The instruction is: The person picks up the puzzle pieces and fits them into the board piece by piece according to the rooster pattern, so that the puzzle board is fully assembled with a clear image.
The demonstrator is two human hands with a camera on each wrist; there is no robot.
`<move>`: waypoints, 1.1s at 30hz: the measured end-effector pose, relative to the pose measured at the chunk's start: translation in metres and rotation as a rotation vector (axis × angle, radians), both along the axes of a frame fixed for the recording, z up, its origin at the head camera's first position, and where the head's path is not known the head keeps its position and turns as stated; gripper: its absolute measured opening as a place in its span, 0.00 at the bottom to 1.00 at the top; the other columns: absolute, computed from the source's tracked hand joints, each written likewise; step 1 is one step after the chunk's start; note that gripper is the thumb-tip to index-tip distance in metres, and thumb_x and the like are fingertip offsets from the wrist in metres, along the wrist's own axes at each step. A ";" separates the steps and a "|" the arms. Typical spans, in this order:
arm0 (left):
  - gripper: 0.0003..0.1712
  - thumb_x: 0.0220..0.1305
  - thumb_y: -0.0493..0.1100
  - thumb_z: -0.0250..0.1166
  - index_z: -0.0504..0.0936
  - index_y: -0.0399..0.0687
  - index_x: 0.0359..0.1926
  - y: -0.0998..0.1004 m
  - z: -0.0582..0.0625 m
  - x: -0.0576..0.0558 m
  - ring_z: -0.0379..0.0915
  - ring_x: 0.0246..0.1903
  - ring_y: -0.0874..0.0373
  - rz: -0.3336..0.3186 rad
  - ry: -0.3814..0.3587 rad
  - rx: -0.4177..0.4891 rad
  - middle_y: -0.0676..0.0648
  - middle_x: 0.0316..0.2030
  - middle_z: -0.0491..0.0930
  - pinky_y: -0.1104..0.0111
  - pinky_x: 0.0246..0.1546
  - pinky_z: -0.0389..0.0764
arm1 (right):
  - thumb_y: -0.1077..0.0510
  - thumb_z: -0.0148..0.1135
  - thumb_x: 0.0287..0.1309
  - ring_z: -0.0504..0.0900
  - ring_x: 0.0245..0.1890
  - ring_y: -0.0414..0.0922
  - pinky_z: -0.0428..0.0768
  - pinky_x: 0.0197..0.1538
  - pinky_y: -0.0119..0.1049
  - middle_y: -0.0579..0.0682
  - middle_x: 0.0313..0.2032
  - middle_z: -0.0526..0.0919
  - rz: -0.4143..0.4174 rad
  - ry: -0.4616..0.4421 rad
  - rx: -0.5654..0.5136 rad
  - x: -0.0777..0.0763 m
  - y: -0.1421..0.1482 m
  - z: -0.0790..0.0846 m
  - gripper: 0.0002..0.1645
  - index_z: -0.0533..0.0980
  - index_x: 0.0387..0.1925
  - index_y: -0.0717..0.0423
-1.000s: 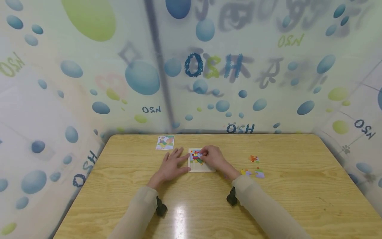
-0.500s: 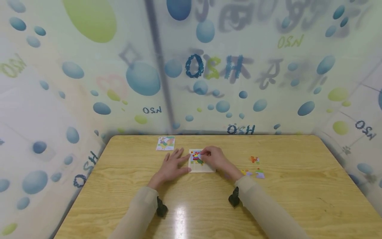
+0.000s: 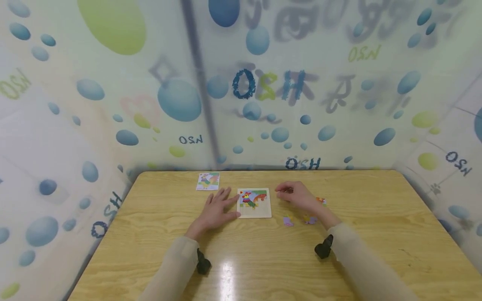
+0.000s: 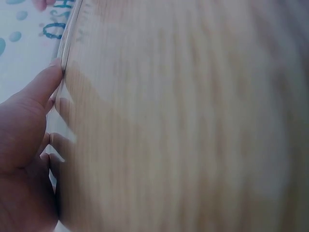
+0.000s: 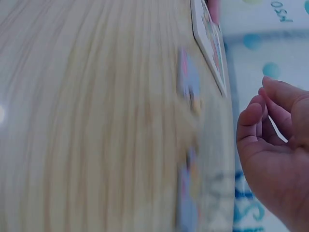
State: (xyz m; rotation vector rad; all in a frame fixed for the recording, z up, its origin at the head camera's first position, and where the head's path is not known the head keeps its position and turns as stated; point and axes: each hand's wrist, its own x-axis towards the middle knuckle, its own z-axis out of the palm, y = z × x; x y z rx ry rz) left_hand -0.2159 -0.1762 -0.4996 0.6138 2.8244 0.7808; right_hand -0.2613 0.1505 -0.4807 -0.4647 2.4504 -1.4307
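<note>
A square wooden jigsaw board (image 3: 265, 212) lies mid-table with a partly filled picture of a colourful rooster. Its lower right shows bare wood. My left hand (image 3: 217, 211) rests flat beside it, fingers spread, index finger and thumb touching the left edge. The left wrist view shows that hand's thumb side low over the tabletop (image 4: 169, 125). My right hand (image 3: 299, 195) is in the air to the right of the board, apart from it. In the right wrist view its fingers (image 5: 251, 118) are loosely curled and the thumb is near the index tip; nothing shows between them.
A rooster picture card (image 3: 208, 181) lies at the back left of the board. Right of the board are loose jigsaw pieces: a purple one (image 3: 288, 221), a yellow and purple one (image 3: 310, 219) and an orange one (image 3: 321, 200) partly behind my right wrist. A printed curtain (image 3: 241, 125) stands behind the table.
My right hand has left the board and moved right, toward the loose pieces. An orange tail piece now shows in the picture where that hand was. The left hand has stayed put.
</note>
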 end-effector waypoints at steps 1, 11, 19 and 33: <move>0.37 0.72 0.56 0.65 0.68 0.50 0.76 0.001 0.000 0.000 0.37 0.79 0.38 -0.003 0.000 0.003 0.36 0.79 0.49 0.38 0.73 0.35 | 0.59 0.63 0.71 0.79 0.34 0.50 0.80 0.37 0.41 0.53 0.41 0.83 -0.008 0.003 0.004 0.001 0.008 0.002 0.15 0.81 0.53 0.64; 0.37 0.72 0.56 0.65 0.69 0.48 0.75 0.002 0.000 0.001 0.38 0.78 0.36 -0.008 0.001 0.006 0.35 0.79 0.50 0.37 0.73 0.36 | 0.62 0.62 0.71 0.78 0.27 0.53 0.79 0.30 0.41 0.60 0.38 0.84 -0.065 0.023 0.031 0.009 0.078 0.009 0.17 0.78 0.55 0.71; 0.37 0.72 0.56 0.65 0.69 0.49 0.75 -0.001 0.002 0.002 0.38 0.79 0.38 0.009 -0.005 0.004 0.36 0.79 0.50 0.38 0.73 0.36 | 0.61 0.65 0.69 0.82 0.38 0.49 0.82 0.38 0.36 0.57 0.40 0.84 -0.106 0.055 0.120 0.011 0.101 0.005 0.17 0.79 0.53 0.70; 0.37 0.72 0.57 0.64 0.68 0.50 0.76 0.000 0.001 0.001 0.37 0.79 0.38 0.008 -0.007 -0.004 0.37 0.79 0.49 0.39 0.73 0.35 | 0.60 0.69 0.65 0.79 0.38 0.47 0.79 0.41 0.43 0.54 0.40 0.83 -0.051 0.074 0.228 0.009 0.120 -0.011 0.19 0.81 0.52 0.69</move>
